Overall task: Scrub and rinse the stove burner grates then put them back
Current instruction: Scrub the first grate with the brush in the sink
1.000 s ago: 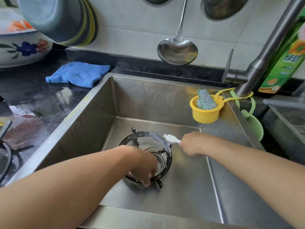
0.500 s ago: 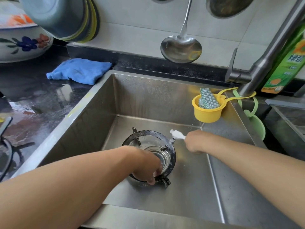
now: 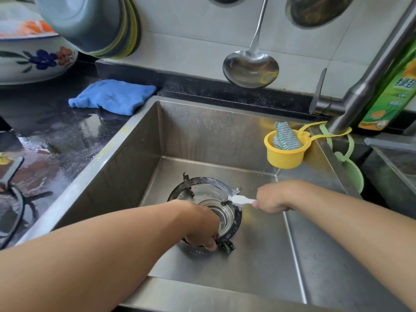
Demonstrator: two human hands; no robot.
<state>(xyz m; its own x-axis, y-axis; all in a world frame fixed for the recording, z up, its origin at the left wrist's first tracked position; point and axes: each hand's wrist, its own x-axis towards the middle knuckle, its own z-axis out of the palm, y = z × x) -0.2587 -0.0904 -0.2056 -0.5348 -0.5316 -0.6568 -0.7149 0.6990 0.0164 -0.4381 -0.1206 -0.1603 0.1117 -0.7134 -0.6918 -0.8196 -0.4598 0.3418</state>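
Both forearms are crossing the near half of the stainless steel sink (image 3: 126,167), while the round black burner grate (image 3: 203,184) is taking up the middle floor. The yellow plastic cup (image 3: 284,156) is jutting from the right wall; bare steel floor is lying open right of the grate.

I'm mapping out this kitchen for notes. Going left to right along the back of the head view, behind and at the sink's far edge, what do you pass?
Floral bowl → blue cloth → hanging ladle → yellow cup holding a scrubber → faucet → green bottle.
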